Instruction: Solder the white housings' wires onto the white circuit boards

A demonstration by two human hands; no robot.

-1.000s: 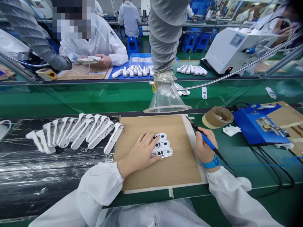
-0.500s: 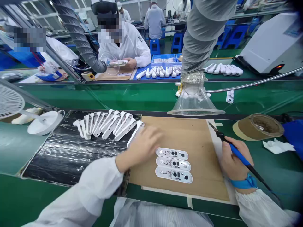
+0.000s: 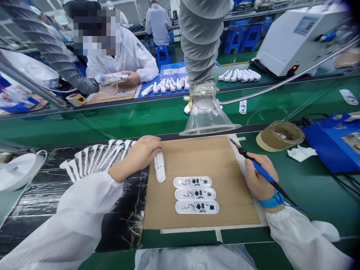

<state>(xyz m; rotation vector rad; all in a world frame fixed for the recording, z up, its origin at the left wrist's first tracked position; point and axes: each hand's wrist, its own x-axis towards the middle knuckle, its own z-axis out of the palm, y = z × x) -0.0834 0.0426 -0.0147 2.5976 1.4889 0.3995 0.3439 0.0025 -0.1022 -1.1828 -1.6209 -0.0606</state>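
Observation:
My left hand (image 3: 140,153) is curled over a white plastic shell (image 3: 160,168) at the left edge of the brown cardboard mat (image 3: 225,187). To its left lies a row of several more white shells (image 3: 95,157) on a black sheet. Three white oblong housings with circuit boards (image 3: 196,194) lie stacked in the mat's middle. My right hand (image 3: 258,178) grips a blue-handled soldering iron (image 3: 254,165), its tip pointing up and left over the mat's right edge.
A clear fume-extractor funnel (image 3: 208,116) on a grey duct hangs over the mat's far edge. A roll of brown tape (image 3: 279,135), a white wipe (image 3: 302,153) and a blue station (image 3: 334,140) sit to the right. A person in white works across the green belt.
My left hand left the three housings, reached left and closed on the end shell of the row, drawing it onto the mat. The right hand kept hold of the iron.

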